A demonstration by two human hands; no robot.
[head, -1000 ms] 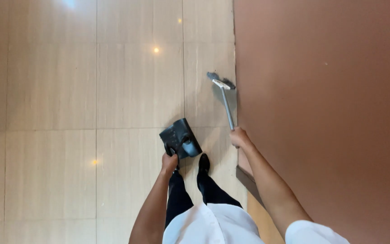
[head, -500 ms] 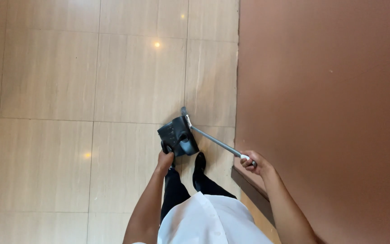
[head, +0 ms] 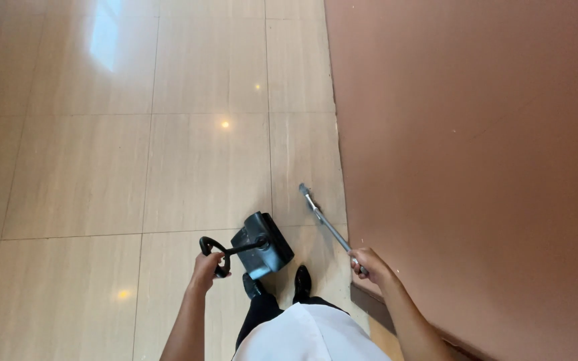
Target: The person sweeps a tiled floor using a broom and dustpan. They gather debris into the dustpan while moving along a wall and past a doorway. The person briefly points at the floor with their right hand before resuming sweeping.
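Black dustpan (head: 262, 245) is seen just ahead of the black shoes (head: 277, 286), hanging or resting low over the beige tiled floor (head: 102, 174); contact with the tiles cannot be told. Pan body is boxy, dark, slightly glossy, tilted, with a thin black rod running left to a loop grip (head: 213, 252). Left hand (head: 207, 270) is closed around that loop grip. Right hand (head: 368, 261) is wrapped shut on the near end of a slim grey metal pole (head: 326, 223); the pole is angled up-left from the hand, its far tip ending over the tile close to the brown wall (head: 476, 167). Whatever is fitted at the tip is too small to make out. Pan and pole are near each other, not touching. White garment (head: 309, 334) is visible at bottom centre.
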